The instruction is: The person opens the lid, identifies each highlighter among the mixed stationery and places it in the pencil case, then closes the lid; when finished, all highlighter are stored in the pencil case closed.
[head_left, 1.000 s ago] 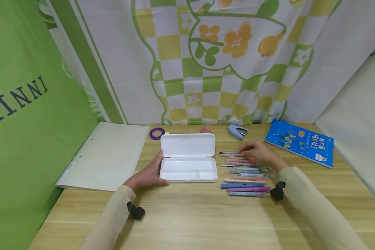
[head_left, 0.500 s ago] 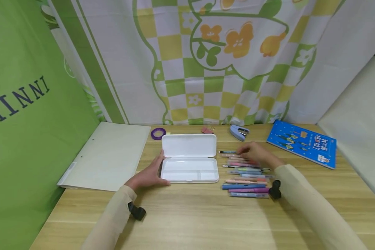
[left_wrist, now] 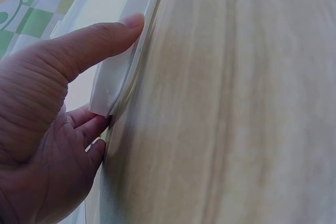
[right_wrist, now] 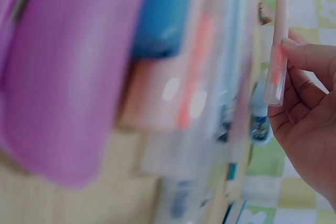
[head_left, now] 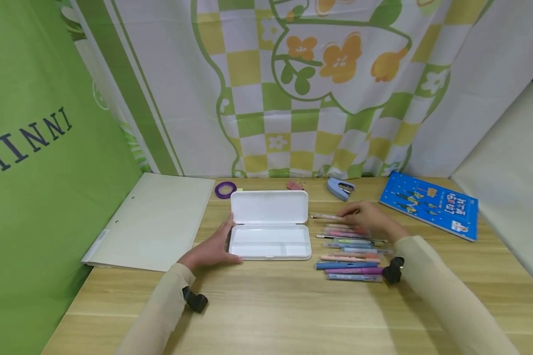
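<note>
The white pencil case (head_left: pixel 269 250) lies with its lid raised and its compartments bare. My left hand (head_left: pixel 210 247) holds its left end, thumb along the front wall and fingers at the left side; the left wrist view shows the thumb (left_wrist: pixel 100 43) pressed on the white wall. To the right of the case, my right hand (head_left: pixel 365 217) pinches a pale pink pen (head_left: pixel 326 217) with a clear cap and red-orange clip, thumb on the pen (right_wrist: pixel 278 51) in the right wrist view. Below that hand, several pens and pencils (head_left: pixel 351 265) lie in a sideways row.
Behind the case are a purple tape roll (head_left: pixel 225 190), a pink binder clip (head_left: pixel 295 185) and a light-blue stapler (head_left: pixel 340 189). A white folder (head_left: pixel 155 222) lies left, a blue book (head_left: pixel 430 204) back right. A patterned curtain (head_left: pixel 288 118) hangs behind the table.
My right hand went from the dark pencil at the top of the row to the pale pink pen, which has come up and covers where the pencil showed. The left hand stays put.
</note>
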`<action>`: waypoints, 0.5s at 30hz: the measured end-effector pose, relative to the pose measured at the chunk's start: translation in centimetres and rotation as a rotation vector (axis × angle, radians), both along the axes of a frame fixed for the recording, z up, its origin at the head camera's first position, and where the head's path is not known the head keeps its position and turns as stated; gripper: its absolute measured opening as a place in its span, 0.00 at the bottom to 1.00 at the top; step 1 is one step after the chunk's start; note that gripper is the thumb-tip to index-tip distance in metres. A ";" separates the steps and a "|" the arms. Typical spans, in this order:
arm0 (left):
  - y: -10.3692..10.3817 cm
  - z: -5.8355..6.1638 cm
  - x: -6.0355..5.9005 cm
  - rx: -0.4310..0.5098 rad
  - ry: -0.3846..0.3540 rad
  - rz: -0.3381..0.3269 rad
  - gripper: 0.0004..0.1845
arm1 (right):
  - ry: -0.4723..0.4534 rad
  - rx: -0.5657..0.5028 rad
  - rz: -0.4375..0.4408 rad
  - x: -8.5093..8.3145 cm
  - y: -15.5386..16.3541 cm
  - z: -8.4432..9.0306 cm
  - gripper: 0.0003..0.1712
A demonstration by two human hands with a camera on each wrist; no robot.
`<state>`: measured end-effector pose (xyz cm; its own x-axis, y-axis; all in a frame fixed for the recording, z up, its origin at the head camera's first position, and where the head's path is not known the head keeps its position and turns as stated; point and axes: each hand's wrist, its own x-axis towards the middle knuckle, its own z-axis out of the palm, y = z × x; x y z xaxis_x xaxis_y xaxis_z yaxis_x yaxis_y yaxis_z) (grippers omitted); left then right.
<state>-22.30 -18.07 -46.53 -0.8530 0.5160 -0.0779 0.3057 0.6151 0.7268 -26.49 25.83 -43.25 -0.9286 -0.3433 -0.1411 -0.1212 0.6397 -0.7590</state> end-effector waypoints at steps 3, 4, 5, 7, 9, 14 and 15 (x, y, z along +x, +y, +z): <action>0.0 0.0 0.0 -0.007 -0.002 0.001 0.70 | 0.036 0.023 0.030 0.4 -0.6 0.7 0.12; 0.1 0.1 0.0 -0.010 -0.004 0.004 0.70 | 0.059 0.033 0.049 0.5 -1.1 1.0 0.11; 0.1 0.1 0.0 -0.011 -0.008 0.007 0.70 | 0.088 0.045 0.075 0.6 -1.6 1.2 0.11; 0.1 0.2 0.0 -0.015 -0.014 0.012 0.70 | 0.124 0.036 0.115 0.9 -3.0 1.5 0.10; 0.1 0.1 0.0 -0.017 -0.015 0.014 0.70 | 0.151 0.010 0.159 1.2 -4.5 1.6 0.09; 0.1 0.0 0.0 -0.014 -0.017 0.011 0.70 | 0.155 -0.072 0.254 1.9 -8.6 1.3 0.09; 0.1 0.0 0.0 -0.013 -0.019 0.010 0.70 | 0.165 -0.082 0.279 2.0 -9.5 1.1 0.08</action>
<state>-22.34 -17.92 -46.56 -0.8566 0.5061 -0.1008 0.2856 0.6275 0.7243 -24.52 16.37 -42.10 -0.8049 -0.5919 0.0424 -0.4090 0.5017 -0.7622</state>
